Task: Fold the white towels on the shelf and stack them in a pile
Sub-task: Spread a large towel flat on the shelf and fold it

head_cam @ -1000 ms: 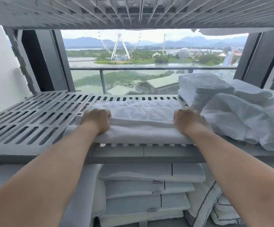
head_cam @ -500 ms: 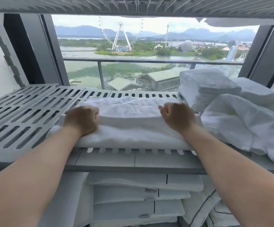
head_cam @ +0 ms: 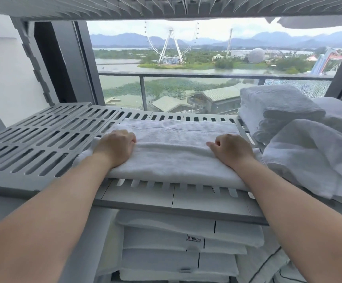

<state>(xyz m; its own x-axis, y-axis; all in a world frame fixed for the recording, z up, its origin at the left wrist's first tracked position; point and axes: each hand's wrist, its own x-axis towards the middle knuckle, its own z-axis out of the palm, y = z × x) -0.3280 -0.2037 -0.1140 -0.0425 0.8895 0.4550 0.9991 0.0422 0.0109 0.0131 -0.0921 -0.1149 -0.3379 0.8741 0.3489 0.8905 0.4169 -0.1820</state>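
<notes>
A white towel [head_cam: 174, 148] lies folded into a long strip across the middle of the grey slatted shelf [head_cam: 43, 144]. My left hand [head_cam: 117, 148] grips the folded upper layer near its left end, fingers curled round the fold. Near the right end, my right hand [head_cam: 231, 150] holds the same layer with curled fingers. A folded white towel [head_cam: 276, 107] sits at the back right of the shelf. In front of it lies a loose heap of white towels [head_cam: 309, 158].
Another slatted shelf [head_cam: 125, 7] hangs close overhead. Below, folded white linen [head_cam: 186, 242] with a label is stacked. A window with a railing [head_cam: 186, 75] stands behind the shelf. The left part of the shelf is bare grating.
Both hands have stayed on the towel's folded layer, with the fold drawn a little toward the near edge. The camera has come closer and tilted slightly.
</notes>
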